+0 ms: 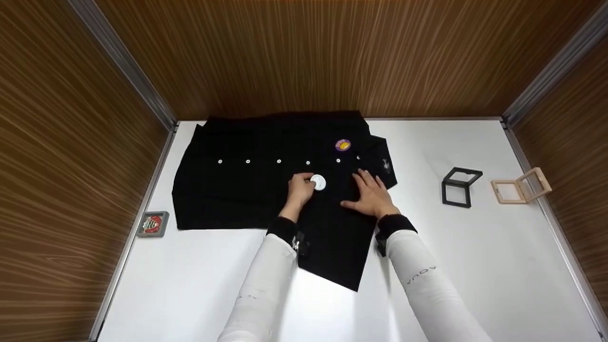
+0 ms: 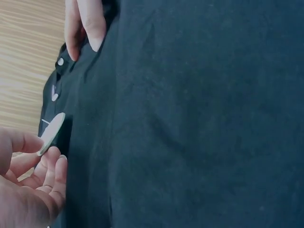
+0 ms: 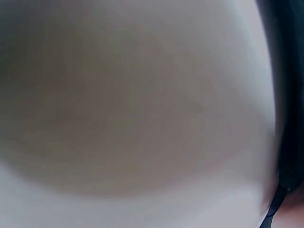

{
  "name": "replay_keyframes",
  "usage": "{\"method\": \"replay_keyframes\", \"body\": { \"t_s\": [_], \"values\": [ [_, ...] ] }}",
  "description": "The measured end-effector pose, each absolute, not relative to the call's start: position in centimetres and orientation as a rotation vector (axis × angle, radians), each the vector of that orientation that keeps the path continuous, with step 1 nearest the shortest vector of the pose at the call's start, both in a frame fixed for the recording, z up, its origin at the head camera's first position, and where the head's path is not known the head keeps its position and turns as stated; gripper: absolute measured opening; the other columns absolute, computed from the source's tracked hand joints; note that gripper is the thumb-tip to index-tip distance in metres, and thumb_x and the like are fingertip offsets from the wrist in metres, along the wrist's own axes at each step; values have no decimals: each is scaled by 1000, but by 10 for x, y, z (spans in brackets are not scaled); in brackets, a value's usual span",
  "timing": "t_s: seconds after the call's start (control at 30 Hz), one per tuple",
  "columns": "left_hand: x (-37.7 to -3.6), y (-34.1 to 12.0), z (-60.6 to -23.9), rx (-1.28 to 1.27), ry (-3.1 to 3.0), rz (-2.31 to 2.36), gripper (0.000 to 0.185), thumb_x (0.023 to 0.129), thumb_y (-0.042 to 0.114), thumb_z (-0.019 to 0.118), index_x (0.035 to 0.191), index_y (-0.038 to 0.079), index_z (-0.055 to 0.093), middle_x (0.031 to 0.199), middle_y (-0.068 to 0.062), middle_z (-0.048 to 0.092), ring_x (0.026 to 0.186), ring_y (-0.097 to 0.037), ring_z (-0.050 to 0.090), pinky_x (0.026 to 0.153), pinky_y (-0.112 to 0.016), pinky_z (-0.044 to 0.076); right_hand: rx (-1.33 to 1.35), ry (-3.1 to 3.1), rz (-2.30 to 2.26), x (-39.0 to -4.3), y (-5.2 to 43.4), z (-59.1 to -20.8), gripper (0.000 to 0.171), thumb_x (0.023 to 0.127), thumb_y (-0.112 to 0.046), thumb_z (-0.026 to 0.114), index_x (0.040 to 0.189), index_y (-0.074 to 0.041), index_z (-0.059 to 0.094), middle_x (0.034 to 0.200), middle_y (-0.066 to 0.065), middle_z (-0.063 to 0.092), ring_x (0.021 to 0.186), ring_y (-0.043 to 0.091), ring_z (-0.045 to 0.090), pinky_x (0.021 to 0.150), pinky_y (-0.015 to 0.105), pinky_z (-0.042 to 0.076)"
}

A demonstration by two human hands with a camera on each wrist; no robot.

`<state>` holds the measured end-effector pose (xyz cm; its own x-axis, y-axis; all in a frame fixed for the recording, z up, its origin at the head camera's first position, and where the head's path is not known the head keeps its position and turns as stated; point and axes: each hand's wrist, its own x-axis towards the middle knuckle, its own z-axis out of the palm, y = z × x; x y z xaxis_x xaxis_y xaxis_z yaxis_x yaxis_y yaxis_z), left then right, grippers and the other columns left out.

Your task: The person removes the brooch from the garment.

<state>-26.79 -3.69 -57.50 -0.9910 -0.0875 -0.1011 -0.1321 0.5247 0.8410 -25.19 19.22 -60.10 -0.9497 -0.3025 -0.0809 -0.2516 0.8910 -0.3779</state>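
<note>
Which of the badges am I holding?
The white badge, pinched in your left hand; the purple badge is on the shirt, the red piece in the grey frame.

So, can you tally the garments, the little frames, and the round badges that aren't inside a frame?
Garments: 1, the black shirt
Frames: 3, a black frame, a tan frame and a grey frame
Round badges outside frames: 2, the purple badge on the shirt and the white badge in the left hand
Total: 6

I pinch the white, round badge, pin projecting, in my left hand over the black shirt, which lies spread on the surface.
</note>
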Motion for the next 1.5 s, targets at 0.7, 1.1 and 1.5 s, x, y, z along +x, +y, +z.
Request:
{"method": "replay_keyframes", "body": {
  "t_s": [0.7, 1.1, 1.5],
  "values": [
    [-234, -31, -523, 36, 2450, 1882, 36, 84, -7, 60, 119, -4, 68, 87, -10, 64, 66, -9, 60, 62, -22, 53, -440, 2893, -571, -253, 194, -596, 98, 80, -61, 68, 152, -5, 31, 159, 17, 22, 147, 33, 14, 118, 47, 6],
    [-215, -36, -505, 125, 2409, 1994, 36, 87, -7, 62, 122, -8, 63, 87, -9, 61, 69, -10, 58, 66, -24, 55, -514, 2843, -961, -244, 192, -573, 76, 85, -27, 75, 147, 0, 39, 150, 25, 34, 141, 40, 28, 116, 50, 20],
    [-202, -39, -500, 142, 2396, 2095, 28, 86, -6, 65, 114, -6, 65, 81, -6, 63, 69, -13, 60, 64, -24, 54, -562, 2612, -1513, -220, 179, -538, 39, 92, -8, 68, 126, 8, 57, 120, 21, 63, 105, 32, 64, 90, 42, 52]
  ]
}}
